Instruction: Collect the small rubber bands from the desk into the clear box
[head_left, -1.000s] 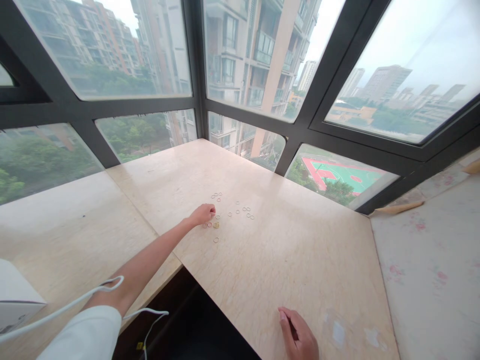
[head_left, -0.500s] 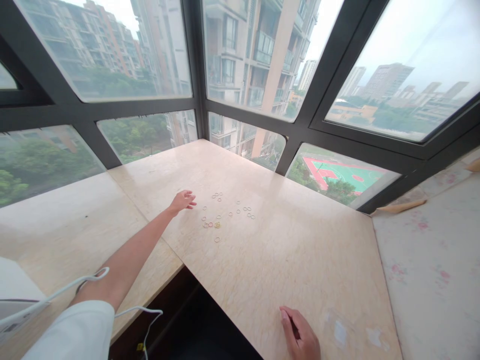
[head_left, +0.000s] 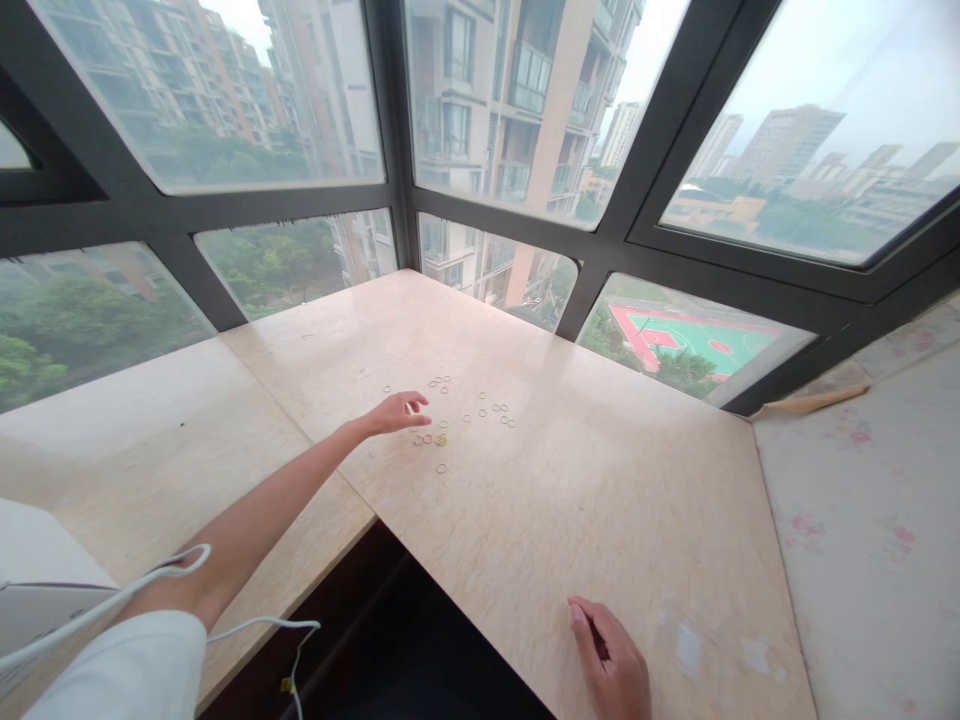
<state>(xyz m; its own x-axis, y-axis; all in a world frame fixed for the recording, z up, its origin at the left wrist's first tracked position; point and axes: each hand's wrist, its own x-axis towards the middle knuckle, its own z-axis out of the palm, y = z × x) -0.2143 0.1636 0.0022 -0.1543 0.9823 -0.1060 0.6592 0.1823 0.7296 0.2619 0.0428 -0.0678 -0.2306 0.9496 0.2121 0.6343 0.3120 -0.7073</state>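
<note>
Small thin rings, which look like rubber bands, lie scattered on the marbled tabletop (head_left: 555,470). My left hand (head_left: 401,412) is over the left side of them, its thumb and fingers curved but apart, and nothing shows between them. Close below its fingers is a yellow clump of rings (head_left: 441,440), with reddish rings (head_left: 422,440) beside it. Behind the hand lies a single ring (head_left: 387,389). Several more rings (head_left: 500,408) are spread out to the right. My right hand (head_left: 611,660) rests near the front edge, fingers curled in against the thumb, with no object visible in it.
Dark window frames (head_left: 480,228) border the tabletop at the back. Clear tape-like pieces (head_left: 688,645) lie right of my right hand, near the flowered wall (head_left: 862,520). A white cable (head_left: 262,622) hangs by my left arm, and a dark gap (head_left: 405,640) opens below the table edge.
My left hand has moved right, over the left part of the rings. A lone ring now shows where the hand was. The right hand keeps its place; the view has shifted slightly.
</note>
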